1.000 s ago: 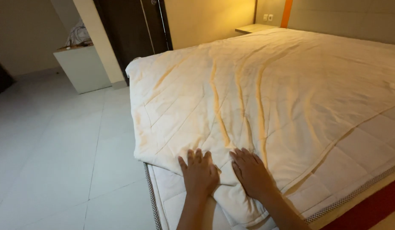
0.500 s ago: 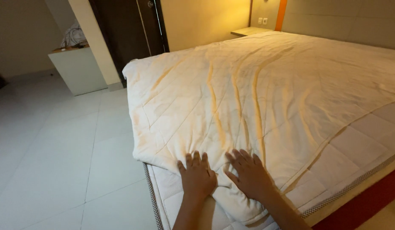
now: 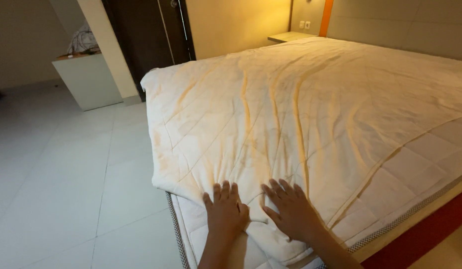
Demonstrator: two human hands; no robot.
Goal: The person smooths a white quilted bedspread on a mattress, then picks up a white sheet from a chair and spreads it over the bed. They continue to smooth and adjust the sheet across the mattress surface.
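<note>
A wide bed [image 3: 420,234] carries a creased white quilt [image 3: 315,114] that covers its top and overhangs the near corner. The left hand [image 3: 226,211] and right hand [image 3: 290,211] lie flat there, fingers spread, each grip open and holding nothing.

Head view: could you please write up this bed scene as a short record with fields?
setting: bedroom with pale tiled floor
bed: mattress under a wrinkled cream quilt
left hand: flat on the quilt's near corner, fingers spread
right hand: flat on the quilt beside it, fingers spread
behind: white cabinet, dark door, bedside shelf
</note>
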